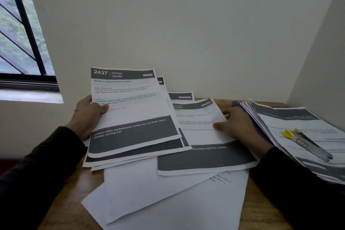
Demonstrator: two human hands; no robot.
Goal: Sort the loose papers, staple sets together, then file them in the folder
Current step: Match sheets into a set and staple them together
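Left hand (87, 115) grips a raised sheaf of papers (130, 110); right hand (237, 125), fingers flat, presses a loose sheet (201, 136) beside it.

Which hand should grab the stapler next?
Probably the right hand. It only rests on a loose sheet, near the stapler on the right stack. The left hand grips a bundle of papers.

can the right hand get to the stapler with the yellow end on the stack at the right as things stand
Probably yes: the stapler with the yellow end lies uncovered on top of the right stack of printed papers, close beside the right hand, which only rests on a printed sheet.
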